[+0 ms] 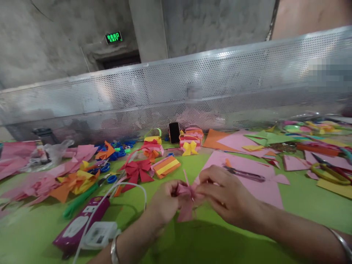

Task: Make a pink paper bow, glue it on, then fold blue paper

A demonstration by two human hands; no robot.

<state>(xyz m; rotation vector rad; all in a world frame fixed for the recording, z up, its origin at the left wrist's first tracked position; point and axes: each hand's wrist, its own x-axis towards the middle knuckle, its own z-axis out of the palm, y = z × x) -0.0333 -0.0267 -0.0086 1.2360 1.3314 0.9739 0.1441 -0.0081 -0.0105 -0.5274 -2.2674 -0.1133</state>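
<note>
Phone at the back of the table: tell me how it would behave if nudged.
The phone would probably tip easily, since it stands upright on a short edge. It is likely stiff, being a flat slab, and perhaps slippery, given its smooth dark front.

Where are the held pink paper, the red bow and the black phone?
Held pink paper (185, 210): head view, on its lower flap.
Red bow (138, 170): head view, near its middle.
Black phone (174, 132): head view, on its screen.
</note>
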